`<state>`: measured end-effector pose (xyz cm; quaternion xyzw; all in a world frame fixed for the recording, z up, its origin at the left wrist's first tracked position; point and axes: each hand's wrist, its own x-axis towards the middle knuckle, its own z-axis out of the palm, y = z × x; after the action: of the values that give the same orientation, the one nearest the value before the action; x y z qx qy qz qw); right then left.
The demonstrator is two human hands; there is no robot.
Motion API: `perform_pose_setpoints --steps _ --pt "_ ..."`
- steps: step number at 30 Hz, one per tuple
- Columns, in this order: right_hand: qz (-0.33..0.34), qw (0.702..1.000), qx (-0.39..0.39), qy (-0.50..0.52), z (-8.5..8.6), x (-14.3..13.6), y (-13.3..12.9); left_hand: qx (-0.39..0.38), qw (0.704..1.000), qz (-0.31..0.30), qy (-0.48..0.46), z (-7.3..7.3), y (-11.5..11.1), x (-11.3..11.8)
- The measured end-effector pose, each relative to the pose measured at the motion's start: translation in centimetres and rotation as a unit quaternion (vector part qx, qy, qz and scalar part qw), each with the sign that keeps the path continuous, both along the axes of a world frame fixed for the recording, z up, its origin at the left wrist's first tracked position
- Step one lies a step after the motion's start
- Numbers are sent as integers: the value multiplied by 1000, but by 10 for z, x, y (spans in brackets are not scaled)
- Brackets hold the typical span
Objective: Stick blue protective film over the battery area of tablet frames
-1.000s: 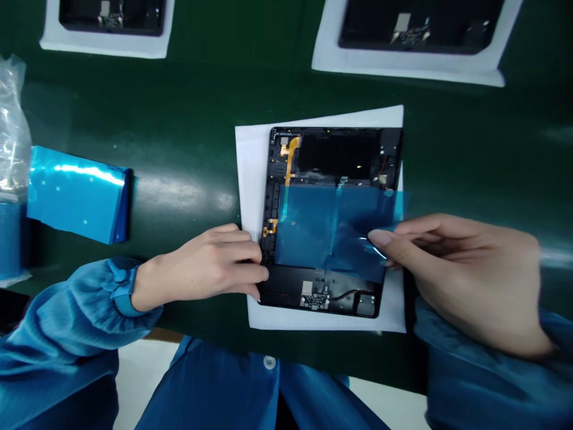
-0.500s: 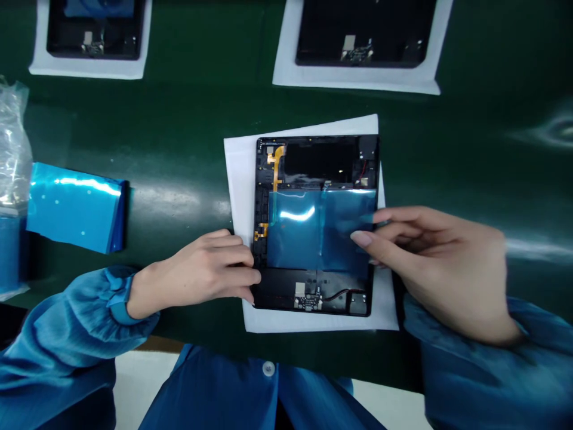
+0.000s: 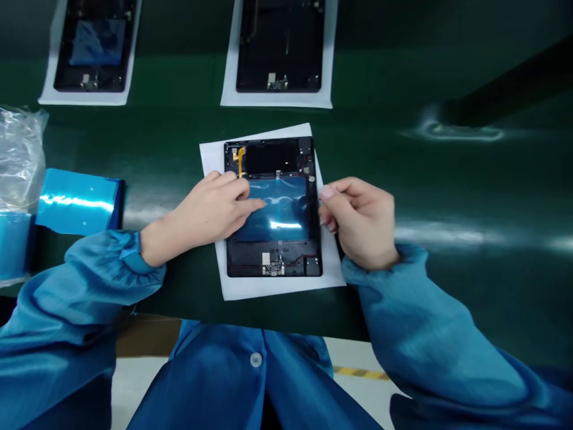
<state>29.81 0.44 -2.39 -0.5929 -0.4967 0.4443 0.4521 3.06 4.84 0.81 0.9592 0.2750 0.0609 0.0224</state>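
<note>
An open-backed tablet (image 3: 295,249) lies on a white sheet (image 3: 242,289) in front of me. Its inside shows a small circuit board, thin wires and an orange ribbon cable (image 3: 242,160). Shiny blue film (image 3: 290,209) covers its middle. My left hand (image 3: 215,206) reaches over the tablet's left side; one digit stretches onto the film while the other fingers bend loosely, holding nothing. Beside the tablet's right edge, my right hand (image 3: 360,218) is closed, thumb against curled fingers. Whatever may be between those fingertips is too small to make out.
Blue film sheets (image 3: 78,203) are stacked at the left, beside a clear plastic bag (image 3: 20,161). Two more open tablets lie on white sheets at the back: one with blue film (image 3: 98,42), one without (image 3: 282,42). A dark bar (image 3: 514,83) crosses the upper right.
My left hand has shifted from the tablet's lower left edge up onto the film. My right hand has come off the film to just beyond the right edge. The camera view has shifted.
</note>
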Motion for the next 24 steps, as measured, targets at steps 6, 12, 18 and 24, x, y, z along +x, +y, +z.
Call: perform_pose_setpoints --steps 6,12,18,24 --pt "33 999 4 -14 1 -2 6 -36 997 -22 70 -1 2 52" --pt "69 994 44 -76 6 -3 -1 -66 996 65 -15 -2 4 17" --pt "343 825 258 -368 17 -26 -2 -151 973 164 -59 -12 3 -46" --pt "364 745 272 -489 13 -47 31 -197 967 158 -20 -18 2 -46"
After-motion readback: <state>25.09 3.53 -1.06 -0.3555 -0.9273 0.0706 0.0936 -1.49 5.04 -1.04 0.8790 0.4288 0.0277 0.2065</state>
